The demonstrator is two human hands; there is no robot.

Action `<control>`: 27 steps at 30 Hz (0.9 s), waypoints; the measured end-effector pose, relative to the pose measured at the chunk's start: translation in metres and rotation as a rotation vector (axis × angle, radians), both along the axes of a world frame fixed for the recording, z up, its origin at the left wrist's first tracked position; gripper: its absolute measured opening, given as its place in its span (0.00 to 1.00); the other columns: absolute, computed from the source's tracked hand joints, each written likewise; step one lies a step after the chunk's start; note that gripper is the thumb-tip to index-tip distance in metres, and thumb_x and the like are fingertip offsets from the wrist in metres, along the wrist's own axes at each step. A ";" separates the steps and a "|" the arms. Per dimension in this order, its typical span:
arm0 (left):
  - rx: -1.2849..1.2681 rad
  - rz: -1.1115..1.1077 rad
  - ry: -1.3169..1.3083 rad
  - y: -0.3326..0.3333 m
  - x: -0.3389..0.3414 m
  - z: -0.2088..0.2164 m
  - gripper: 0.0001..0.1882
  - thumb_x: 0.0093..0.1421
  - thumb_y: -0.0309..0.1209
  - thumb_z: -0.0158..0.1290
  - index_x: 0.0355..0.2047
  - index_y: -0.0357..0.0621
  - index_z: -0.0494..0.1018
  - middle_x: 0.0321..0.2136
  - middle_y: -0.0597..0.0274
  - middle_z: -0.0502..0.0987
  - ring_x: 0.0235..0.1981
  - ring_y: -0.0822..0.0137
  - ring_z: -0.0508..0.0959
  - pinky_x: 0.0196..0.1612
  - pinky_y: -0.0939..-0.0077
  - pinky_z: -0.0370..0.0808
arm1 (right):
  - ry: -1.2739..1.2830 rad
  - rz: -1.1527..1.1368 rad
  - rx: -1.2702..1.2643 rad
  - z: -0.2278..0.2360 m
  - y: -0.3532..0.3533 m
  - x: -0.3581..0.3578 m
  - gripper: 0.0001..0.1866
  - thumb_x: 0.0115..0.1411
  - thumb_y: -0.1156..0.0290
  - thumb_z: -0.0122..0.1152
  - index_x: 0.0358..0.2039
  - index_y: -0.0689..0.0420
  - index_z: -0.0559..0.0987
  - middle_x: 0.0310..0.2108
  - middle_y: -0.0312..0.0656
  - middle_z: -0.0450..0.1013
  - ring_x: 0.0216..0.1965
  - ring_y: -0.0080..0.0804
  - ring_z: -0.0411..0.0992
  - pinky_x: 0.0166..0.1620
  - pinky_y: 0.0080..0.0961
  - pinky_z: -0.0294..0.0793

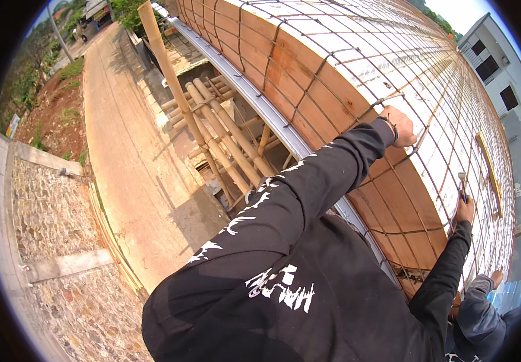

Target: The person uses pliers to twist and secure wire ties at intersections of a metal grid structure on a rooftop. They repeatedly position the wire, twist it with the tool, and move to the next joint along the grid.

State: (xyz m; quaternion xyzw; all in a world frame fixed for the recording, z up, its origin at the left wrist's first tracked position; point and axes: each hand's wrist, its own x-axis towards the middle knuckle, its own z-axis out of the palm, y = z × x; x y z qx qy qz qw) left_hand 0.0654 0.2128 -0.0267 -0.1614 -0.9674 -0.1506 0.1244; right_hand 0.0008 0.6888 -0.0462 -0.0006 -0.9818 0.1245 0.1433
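My left arm reaches out to the bent edge of a rusty wire mesh (357,123), which wraps over a white slab (357,66) with an orange-brown board (309,78) along its side. At the upper corner, my left hand (400,125) is closed round a bar of the mesh, with a thin band on the wrist. Farther right and lower, my right hand (465,209) grips a hammer (462,181) by its dark handle; its pale metal head points up over the mesh. Much of its handle is hidden in the fingers.
A co-worker's grey sleeve (477,308) is close by at lower right, beside a light blue container (508,295). A metal rail (242,84) follows the slab's edge. Below are bamboo poles (224,133), a concrete road (122,151) and a stone wall (55,205). A yellowish wooden strip (489,175) lies on the mesh.
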 end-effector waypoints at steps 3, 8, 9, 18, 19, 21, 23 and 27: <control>0.020 0.012 -0.001 -0.002 0.002 -0.003 0.25 0.59 0.49 0.39 0.31 0.47 0.82 0.32 0.55 0.82 0.35 0.60 0.82 0.38 0.60 0.75 | -0.038 0.013 -0.013 -0.003 0.013 -0.011 0.27 0.56 0.64 0.51 0.54 0.66 0.72 0.48 0.58 0.72 0.52 0.50 0.71 0.56 0.36 0.65; 0.010 0.027 -0.037 -0.007 0.013 -0.003 0.23 0.59 0.49 0.42 0.34 0.50 0.82 0.35 0.60 0.83 0.38 0.62 0.82 0.40 0.62 0.75 | 0.055 0.132 -0.058 -0.017 0.006 -0.015 0.22 0.56 0.65 0.53 0.46 0.67 0.75 0.34 0.51 0.76 0.33 0.43 0.72 0.41 0.36 0.69; 0.017 0.018 -0.019 -0.005 0.015 0.000 0.22 0.59 0.48 0.42 0.34 0.50 0.82 0.35 0.61 0.83 0.38 0.62 0.82 0.40 0.62 0.75 | 0.038 0.102 -0.114 -0.015 0.015 -0.015 0.23 0.56 0.64 0.53 0.48 0.67 0.75 0.37 0.52 0.76 0.37 0.46 0.73 0.45 0.37 0.70; 0.091 -0.011 0.091 0.001 0.009 -0.007 0.25 0.60 0.51 0.42 0.27 0.46 0.81 0.28 0.56 0.82 0.32 0.59 0.82 0.36 0.62 0.75 | 0.031 0.085 -0.117 -0.003 0.031 -0.014 0.26 0.56 0.62 0.55 0.51 0.67 0.74 0.42 0.55 0.76 0.43 0.48 0.74 0.48 0.37 0.70; 0.096 -0.017 0.091 0.001 0.009 -0.006 0.26 0.60 0.52 0.42 0.27 0.46 0.82 0.28 0.56 0.82 0.33 0.59 0.82 0.36 0.62 0.75 | 0.041 0.082 -0.104 -0.001 0.031 -0.011 0.26 0.56 0.63 0.55 0.51 0.67 0.73 0.42 0.55 0.76 0.43 0.48 0.74 0.48 0.37 0.70; 0.102 -0.023 0.086 0.001 0.010 -0.005 0.26 0.60 0.52 0.42 0.28 0.47 0.82 0.28 0.56 0.82 0.33 0.59 0.82 0.36 0.62 0.75 | 0.059 0.086 -0.089 -0.001 0.024 -0.010 0.26 0.56 0.63 0.55 0.51 0.67 0.73 0.43 0.55 0.75 0.44 0.48 0.74 0.48 0.37 0.70; 0.100 -0.031 0.078 0.001 0.011 -0.003 0.26 0.61 0.52 0.41 0.28 0.47 0.82 0.29 0.56 0.82 0.33 0.59 0.82 0.37 0.62 0.75 | -0.032 0.002 -0.128 0.006 0.025 -0.004 0.27 0.56 0.63 0.55 0.54 0.66 0.72 0.46 0.56 0.75 0.47 0.48 0.73 0.51 0.37 0.69; 0.103 -0.021 0.082 0.000 0.010 -0.007 0.26 0.61 0.52 0.41 0.29 0.47 0.82 0.30 0.56 0.82 0.34 0.58 0.82 0.38 0.63 0.75 | 0.011 0.129 0.084 0.004 0.013 -0.001 0.29 0.57 0.63 0.54 0.56 0.67 0.70 0.49 0.57 0.74 0.50 0.48 0.72 0.54 0.35 0.67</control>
